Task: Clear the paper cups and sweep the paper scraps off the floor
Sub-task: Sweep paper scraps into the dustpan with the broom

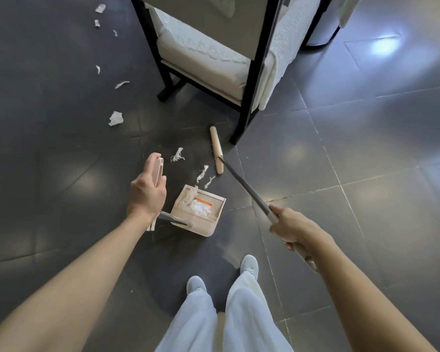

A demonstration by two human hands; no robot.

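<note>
My left hand (145, 191) grips the beige handle (159, 171) of a standing dustpan (198, 212), which sits on the dark floor with white paper scraps inside. My right hand (291, 231) grips the grey pole (244, 185) of a broom. Its beige head (216, 149) rests on the floor just beyond the pan's mouth. Three torn paper scraps (202, 173) lie between the broom head and the pan. A larger scrap (115, 118) and several smaller ones (122, 84) trail away to the far left. No paper cups are in view.
A black-framed chair with a cream cushion (201, 64) stands right behind the broom head, its front leg (239, 130) close to it. My feet in pale shoes (249, 264) are below the pan. Grey floor tiles spread to the right.
</note>
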